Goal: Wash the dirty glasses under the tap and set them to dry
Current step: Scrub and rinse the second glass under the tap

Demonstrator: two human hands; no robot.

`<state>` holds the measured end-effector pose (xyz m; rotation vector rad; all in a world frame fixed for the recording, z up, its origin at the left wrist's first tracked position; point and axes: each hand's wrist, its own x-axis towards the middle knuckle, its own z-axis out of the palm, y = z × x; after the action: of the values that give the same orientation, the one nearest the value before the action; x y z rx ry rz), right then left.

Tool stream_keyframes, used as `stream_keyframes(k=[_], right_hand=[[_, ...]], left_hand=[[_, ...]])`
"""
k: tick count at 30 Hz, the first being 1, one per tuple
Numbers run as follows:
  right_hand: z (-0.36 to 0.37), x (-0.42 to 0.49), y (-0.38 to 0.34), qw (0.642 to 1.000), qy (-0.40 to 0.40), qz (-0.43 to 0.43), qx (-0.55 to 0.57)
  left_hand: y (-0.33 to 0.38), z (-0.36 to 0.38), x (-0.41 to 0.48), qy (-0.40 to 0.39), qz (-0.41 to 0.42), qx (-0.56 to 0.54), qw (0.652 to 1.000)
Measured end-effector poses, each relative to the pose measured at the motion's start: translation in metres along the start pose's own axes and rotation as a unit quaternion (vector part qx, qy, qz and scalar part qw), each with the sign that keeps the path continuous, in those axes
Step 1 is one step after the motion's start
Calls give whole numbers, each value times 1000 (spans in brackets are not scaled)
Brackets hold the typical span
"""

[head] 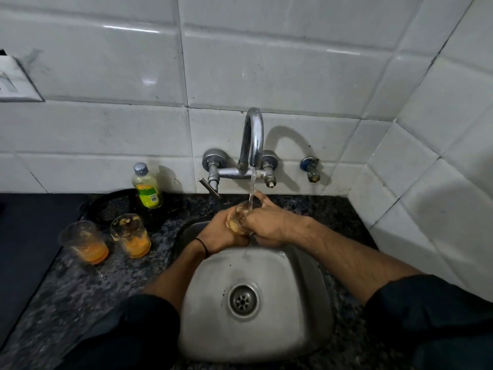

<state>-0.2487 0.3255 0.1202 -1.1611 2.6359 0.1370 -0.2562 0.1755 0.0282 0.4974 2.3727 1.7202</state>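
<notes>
Over the back of the sink [266, 329], a glass [237, 220] sits under water running from the tap [252, 140]. The left hand [217, 232] grips it, fingers curled round one side; the right hand [268, 222] curls its fingers round the other. On the table [80, 295], left of the sink, stand a second glass [132, 235] and a third glass [85, 241], both smeared orange, and a bottle [146, 186] at the back edge.

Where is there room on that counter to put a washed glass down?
The speckled counter is bare in front of the two dirty glasses, left of the sink. A narrow strip lies between sink and right wall. Crowded: the back left by the bottle, and under the tap.
</notes>
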Motion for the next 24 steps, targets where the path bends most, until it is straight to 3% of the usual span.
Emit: stream_keyframes(k=[2,4,5,6,8,10,13,15,17,19,21,24], right_hand=[[8,9,-4,973,20,106,206],[12,16,-9,908,48,183,374],[13,18,-8,893,56,196,401],[12,18,-7,907,51,185,375],[10,12,-2,954,34,153,257],[9,3,1,984,45,108,133],[16,-2,1,996,60,47,39],[19,4,-2,987,29,80,133],[18,13,-7,934,40,152,322],[13,17,-9,892,69,197,400],[14,17,-4,910,41,160,379],[15,6,3,976,-16,83,201]], left_hand=[[-1,16,-1,116,12,-13,993],[-2,34,-6,222,-1,16,975],[0,43,-9,255,-5,18,967],[-3,48,-10,268,-10,10,963],[-3,47,-8,223,-4,-42,974],[-10,29,-2,120,15,-63,991],[-25,5,10,67,-19,-21,997],[-22,9,5,88,-22,-41,995],[-15,23,-5,151,-12,-29,988],[-10,34,-12,217,-21,-3,976],[-6,33,-10,205,-22,13,978],[-5,15,-6,30,71,12,997]])
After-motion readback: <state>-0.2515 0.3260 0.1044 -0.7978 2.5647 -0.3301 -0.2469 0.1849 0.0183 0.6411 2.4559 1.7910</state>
